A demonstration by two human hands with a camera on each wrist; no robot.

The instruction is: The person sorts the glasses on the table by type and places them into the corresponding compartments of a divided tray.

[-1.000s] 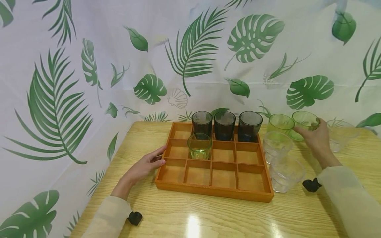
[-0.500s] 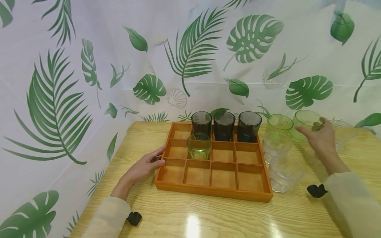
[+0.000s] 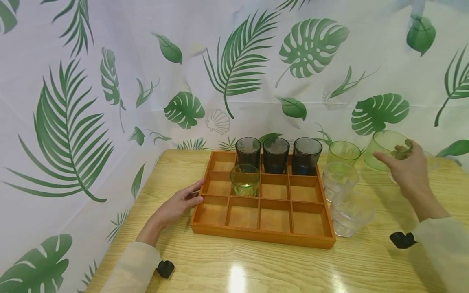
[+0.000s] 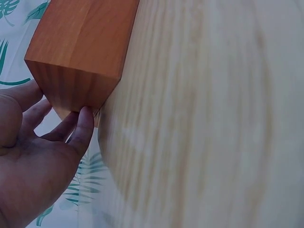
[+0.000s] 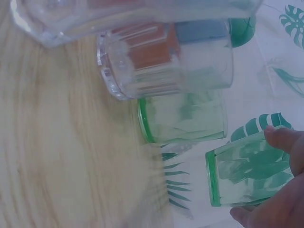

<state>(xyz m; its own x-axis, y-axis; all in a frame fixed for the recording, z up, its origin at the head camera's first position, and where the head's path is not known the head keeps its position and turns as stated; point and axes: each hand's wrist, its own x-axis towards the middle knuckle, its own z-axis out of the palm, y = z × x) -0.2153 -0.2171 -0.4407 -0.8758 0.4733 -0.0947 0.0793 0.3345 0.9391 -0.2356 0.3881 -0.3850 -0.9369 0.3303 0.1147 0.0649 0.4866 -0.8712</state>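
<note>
My right hand [image 3: 412,173] holds a pale green glass [image 3: 384,148] between thumb and fingers at the table's right side. In the right wrist view that glass [image 5: 249,166] is raised, its base off the tabletop. Beside it stands a second green glass [image 3: 342,154]. My left hand [image 3: 175,209] touches the left wall of a wooden compartment tray [image 3: 264,239]; the left wrist view shows fingertips [image 4: 84,121] against its side. Three dark glasses [image 3: 276,156] stand in the tray's back row. One green glass [image 3: 244,183] sits in the middle row, second compartment from the left.
Two clear glasses, a far one [image 3: 340,179] and a nearer one [image 3: 351,215], stand close along the tray's right edge. Another clear glass [image 3: 432,163] is mostly hidden behind my right hand. A leaf-print cloth [image 3: 234,73] hangs behind the wooden table [image 3: 205,264].
My right hand has lifted the green glass and carried it to the right, away from the other green glass, tilting it. The left hand and tray have stayed put.
</note>
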